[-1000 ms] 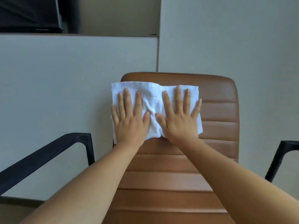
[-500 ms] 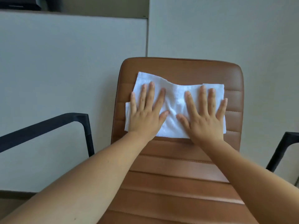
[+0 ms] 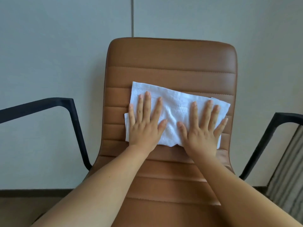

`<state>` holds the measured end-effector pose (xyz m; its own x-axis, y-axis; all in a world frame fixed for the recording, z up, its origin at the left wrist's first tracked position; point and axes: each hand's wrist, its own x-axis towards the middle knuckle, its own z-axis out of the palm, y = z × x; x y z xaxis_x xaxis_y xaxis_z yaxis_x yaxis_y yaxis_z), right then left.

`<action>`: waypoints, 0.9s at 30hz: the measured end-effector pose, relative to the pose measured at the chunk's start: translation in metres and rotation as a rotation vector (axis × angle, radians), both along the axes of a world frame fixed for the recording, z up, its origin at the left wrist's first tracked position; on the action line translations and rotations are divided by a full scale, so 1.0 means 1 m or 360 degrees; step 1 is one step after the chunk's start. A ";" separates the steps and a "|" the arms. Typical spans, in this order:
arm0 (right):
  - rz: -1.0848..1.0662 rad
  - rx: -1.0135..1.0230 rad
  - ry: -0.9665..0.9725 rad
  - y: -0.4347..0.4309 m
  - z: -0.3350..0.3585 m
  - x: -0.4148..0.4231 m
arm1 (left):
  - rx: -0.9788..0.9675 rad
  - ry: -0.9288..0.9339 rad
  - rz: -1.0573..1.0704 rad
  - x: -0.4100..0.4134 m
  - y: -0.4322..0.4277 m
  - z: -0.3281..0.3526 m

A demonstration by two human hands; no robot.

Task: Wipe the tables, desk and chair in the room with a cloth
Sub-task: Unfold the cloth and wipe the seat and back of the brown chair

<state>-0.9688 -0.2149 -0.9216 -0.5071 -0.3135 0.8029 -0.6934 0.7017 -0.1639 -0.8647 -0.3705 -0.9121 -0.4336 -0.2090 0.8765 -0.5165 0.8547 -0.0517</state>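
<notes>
A white cloth (image 3: 173, 110) lies flat across the middle of the brown leather chair back (image 3: 172, 63), which has horizontal stitched ribs. My left hand (image 3: 145, 122) presses the cloth's left half with straight, spread fingers. My right hand (image 3: 202, 128) presses the right half the same way. Both palms cover the cloth's lower edge. The cloth's right end reaches close to the chair back's right edge.
A black armrest (image 3: 49, 104) juts out on the left and another black armrest (image 3: 278, 118) on the right. Grey wall panels (image 3: 57, 46) stand behind the chair. Striped carpet (image 3: 291, 177) shows at the lower right, a dark skirting strip (image 3: 32, 192) at the lower left.
Both hands have slid the cloth down the chair back, from its top edge to its middle, and a little to the right. The camera has tilted down.
</notes>
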 end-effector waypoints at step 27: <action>0.0024 0.1094 -0.1121 0.033 -0.031 0.056 | 0.1185 -0.1328 -0.0032 0.063 0.038 -0.035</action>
<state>-0.9129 -0.1818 -0.9528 -0.7917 -0.6096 -0.0412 -0.6035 0.7907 -0.1026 -0.8015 -0.3327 -0.9471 -0.8367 -0.5468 -0.0315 -0.5447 0.8247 0.1523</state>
